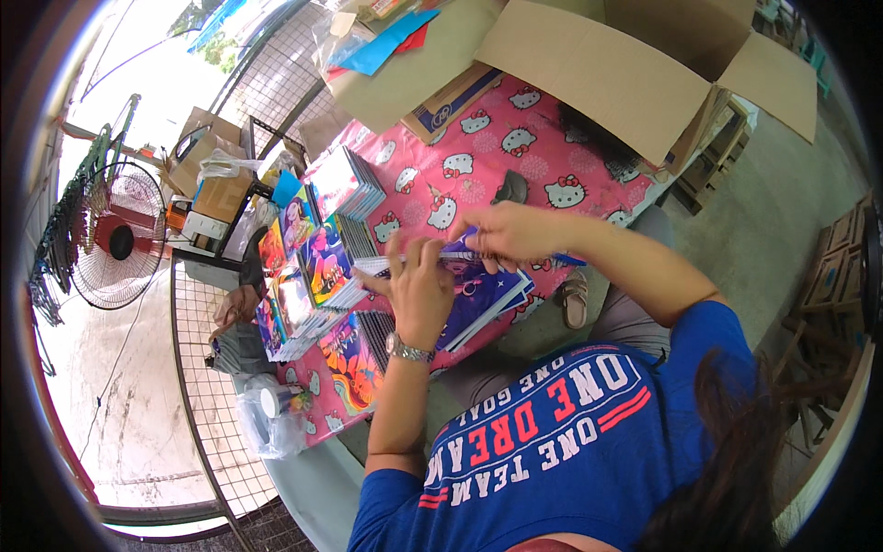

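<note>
Loose hair (722, 469), rectangular paper books (476, 299)

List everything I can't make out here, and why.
Head view: what the right hand grips, if anything; its own fingers and blur hide it.
Head view: the left part of the purple book; the left hand covers it.
Head view: the far end of the large cardboard box; the top edge cuts it off.
Head view: what the dark grey object is; too small to tell.
</note>
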Demonstrator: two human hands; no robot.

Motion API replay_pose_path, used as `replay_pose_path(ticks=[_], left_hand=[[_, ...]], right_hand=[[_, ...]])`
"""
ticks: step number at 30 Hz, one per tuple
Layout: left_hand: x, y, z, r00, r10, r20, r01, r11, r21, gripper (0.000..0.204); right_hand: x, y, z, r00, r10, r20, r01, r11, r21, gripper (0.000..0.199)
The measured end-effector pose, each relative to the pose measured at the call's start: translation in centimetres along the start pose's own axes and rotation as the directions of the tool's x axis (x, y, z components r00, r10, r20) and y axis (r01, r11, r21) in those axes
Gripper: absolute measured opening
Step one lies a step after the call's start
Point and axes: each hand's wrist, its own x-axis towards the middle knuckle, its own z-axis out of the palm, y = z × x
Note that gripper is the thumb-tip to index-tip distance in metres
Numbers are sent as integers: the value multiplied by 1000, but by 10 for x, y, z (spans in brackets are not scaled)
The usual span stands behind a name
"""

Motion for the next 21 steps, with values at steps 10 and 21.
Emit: replay_pose_path(ticks=[10,21], left_hand=[[-16,-20,21,978,72,-194,-133,938,-321,42],[-13,-11,16,950,112,-292,-200,936,-290,40]], right_hand=[[109,202,-66,879,-259,-400,-274,413,-869,73],[17,22,-48,905,-274,325,352,911,-213,59]])
